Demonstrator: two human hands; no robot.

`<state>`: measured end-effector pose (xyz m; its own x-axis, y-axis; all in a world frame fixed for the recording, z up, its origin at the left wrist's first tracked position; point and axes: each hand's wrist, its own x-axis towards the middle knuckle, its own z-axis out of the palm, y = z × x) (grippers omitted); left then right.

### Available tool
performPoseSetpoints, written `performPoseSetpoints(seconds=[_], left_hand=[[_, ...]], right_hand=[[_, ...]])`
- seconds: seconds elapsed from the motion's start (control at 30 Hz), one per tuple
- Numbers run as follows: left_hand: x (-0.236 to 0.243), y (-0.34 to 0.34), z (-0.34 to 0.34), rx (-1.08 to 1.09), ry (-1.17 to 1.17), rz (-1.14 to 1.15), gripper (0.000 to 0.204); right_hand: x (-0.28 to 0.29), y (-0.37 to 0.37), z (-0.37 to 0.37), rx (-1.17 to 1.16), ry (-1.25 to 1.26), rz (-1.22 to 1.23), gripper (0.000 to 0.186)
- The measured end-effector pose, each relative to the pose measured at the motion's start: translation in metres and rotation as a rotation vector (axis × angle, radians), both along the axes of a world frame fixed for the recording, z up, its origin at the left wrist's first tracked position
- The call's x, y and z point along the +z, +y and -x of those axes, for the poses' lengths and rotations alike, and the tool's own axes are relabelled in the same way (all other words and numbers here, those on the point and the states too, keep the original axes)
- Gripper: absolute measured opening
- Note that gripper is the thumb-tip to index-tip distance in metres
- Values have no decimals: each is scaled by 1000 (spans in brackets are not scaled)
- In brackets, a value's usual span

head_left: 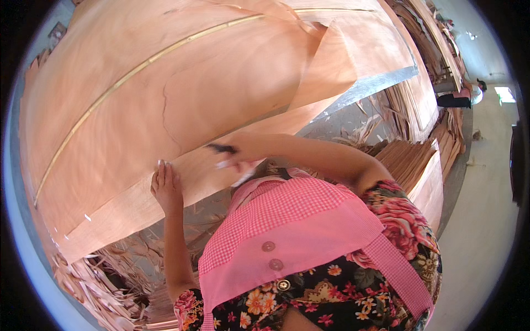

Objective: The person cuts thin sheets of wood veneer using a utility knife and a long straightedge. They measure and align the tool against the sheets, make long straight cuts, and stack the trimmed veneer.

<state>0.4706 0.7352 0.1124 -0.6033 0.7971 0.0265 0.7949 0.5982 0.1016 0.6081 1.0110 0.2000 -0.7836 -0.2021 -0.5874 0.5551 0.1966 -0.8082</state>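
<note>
A broad, thin sheet of reddish wood veneer (pixel 232 88) covers the work surface before me. Along its near side runs a paler veneer strip (pixel 118 220). My left hand (pixel 167 187) lies on this strip near its edge, fingers stretched out and pressing flat. Close to my body, my right hand (pixel 238 159) hovers by the strip's near edge, smeared by motion, its fingers looking curled. A small dark object (pixel 222 148) shows at that hand, too blurred to name. Farther off, a loose veneer flap (pixel 326 69) stands folded up from the sheet.
A long, thin yellowish stick (pixel 149 63) curves across the sheet. Veneer scraps (pixel 110 281) heap below the near left edge. Stacked veneer (pixel 403 165) stands at my right. A metal-looking edge (pixel 370 85) shows beyond the flap. Another person (pixel 469 96) is far right.
</note>
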Motion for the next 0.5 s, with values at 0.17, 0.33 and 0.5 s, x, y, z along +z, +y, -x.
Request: performPoseSetpoints(seconds=[0.17, 0.33, 0.5], left_hand=[[3, 93, -75, -101, -202, -353, 45], [-4, 183, -211, -298, -112, -367, 49], [-24, 259, -304, -217, 29, -95, 58]], right_hand=[[36, 142, -179, -548, 41, -451, 22], [-15, 288, -313, -282, 350, -1170, 14], [-68, 394, -342, -376, 595, -1150, 16]])
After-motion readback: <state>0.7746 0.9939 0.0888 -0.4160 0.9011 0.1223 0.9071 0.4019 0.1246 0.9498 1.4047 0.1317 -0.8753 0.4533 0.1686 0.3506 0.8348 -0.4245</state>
